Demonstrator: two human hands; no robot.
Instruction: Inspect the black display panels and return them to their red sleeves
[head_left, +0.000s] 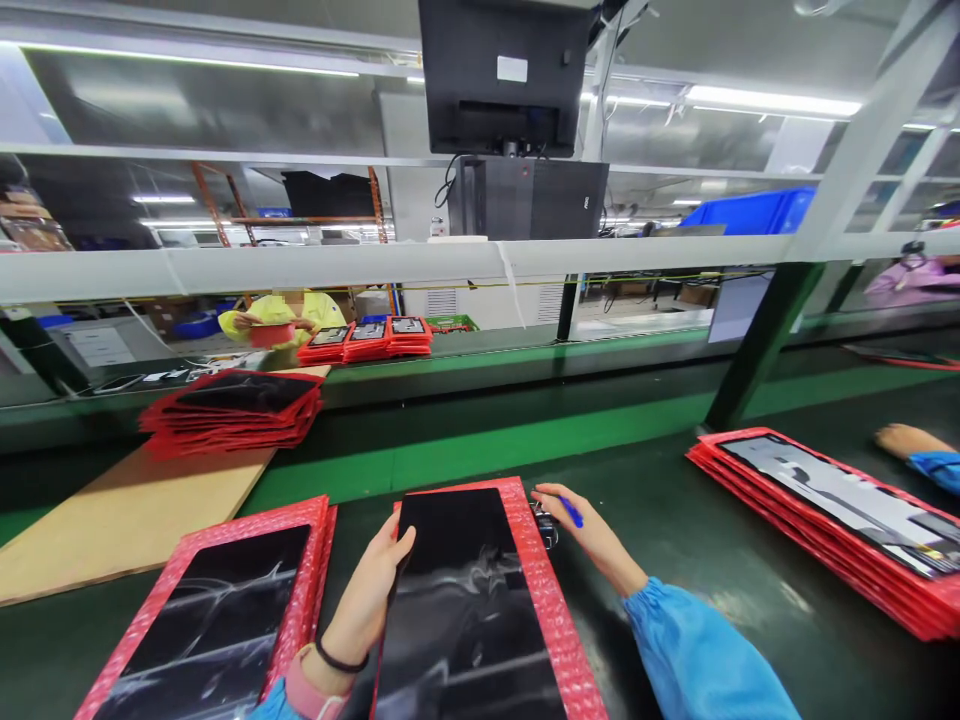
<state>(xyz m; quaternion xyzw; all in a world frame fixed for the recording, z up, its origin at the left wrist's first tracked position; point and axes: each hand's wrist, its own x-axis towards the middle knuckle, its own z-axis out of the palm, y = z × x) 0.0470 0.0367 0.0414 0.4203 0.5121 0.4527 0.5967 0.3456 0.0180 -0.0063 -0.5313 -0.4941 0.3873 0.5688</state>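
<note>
My left hand (373,590) grips the left edge of a glossy black screen panel (469,600), thumb on its face. Under the panel lies a red bubble-wrap sheet (536,580), showing along its right side and top. Just right of it, my right hand (581,530) is closed with a slim blue pen-like thing (570,511) between its fingers. Beside its fingertips is a small dark, shiny object (547,527), partly hidden, whose kind I cannot make out. Another black screen panel (217,610) on red bubble wrap lies to the left.
A stack of red sleeves with panels (825,520) stands at the right, near another person's hand (911,440). At the left, more red sleeves (232,415) are piled on a wooden board (135,510). Across the bench works a person in yellow (285,315). A monitor (506,80) hangs overhead.
</note>
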